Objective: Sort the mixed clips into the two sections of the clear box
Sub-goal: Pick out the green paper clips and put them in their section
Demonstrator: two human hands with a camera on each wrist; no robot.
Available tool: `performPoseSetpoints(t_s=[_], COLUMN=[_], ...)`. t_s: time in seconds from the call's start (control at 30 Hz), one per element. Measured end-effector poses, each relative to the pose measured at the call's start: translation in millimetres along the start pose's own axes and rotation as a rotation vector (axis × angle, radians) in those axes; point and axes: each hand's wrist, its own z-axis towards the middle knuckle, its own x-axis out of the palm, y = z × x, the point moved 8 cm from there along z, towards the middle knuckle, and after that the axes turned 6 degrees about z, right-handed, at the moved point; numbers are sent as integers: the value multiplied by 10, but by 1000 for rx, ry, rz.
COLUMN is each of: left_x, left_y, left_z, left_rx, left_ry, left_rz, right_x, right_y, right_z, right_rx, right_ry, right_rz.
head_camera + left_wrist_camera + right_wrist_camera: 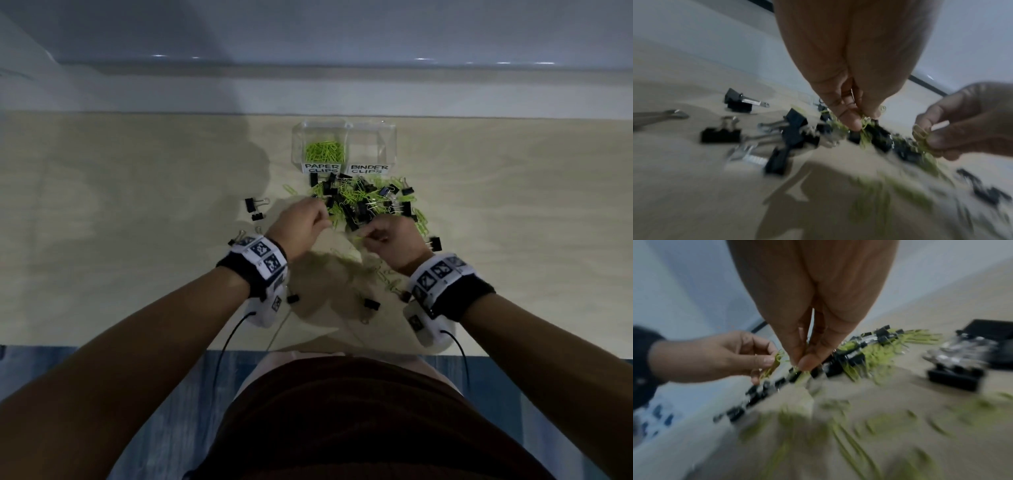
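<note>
Stray binder clips (254, 205) lie far left on the table (137, 205). Left hand (301, 222) pinches a few green paper clips (866, 123) at the pile's (363, 202) near edge. Right hand (390, 240) also pinches green clips (small bunch, both wrist views blurred). Clear box (390, 137) sits just behind the pile: left section, labelled PAPER CLIPS, holds green paper clips; right section, labelled BINDER CLIPS, shows nothing inside.

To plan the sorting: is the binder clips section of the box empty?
Empty: the binder clips section shows only clear walls and table.
</note>
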Motion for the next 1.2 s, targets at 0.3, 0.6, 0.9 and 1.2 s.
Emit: performPoseSetpoints(t_s=[0.3, 0.6, 0.9, 1.2], left_x=[-920, -806, 467, 774], left_y=[112, 17, 117, -440], left_z=[852, 622, -411, -86], left_rx=[-122, -32, -46, -19], left_ry=[-320, -270, 183, 122], left_rz=[-49, 58, 76, -37], right_x=[-457, -500, -1093, -692], right_y=[887, 830, -530, -661], right_z=[1082, 1171, 72, 0], right_rx=[-106, -174, 107, 135], right_ry=[-234, -89, -189, -124], right_rz=[-66, -259, -300, -312])
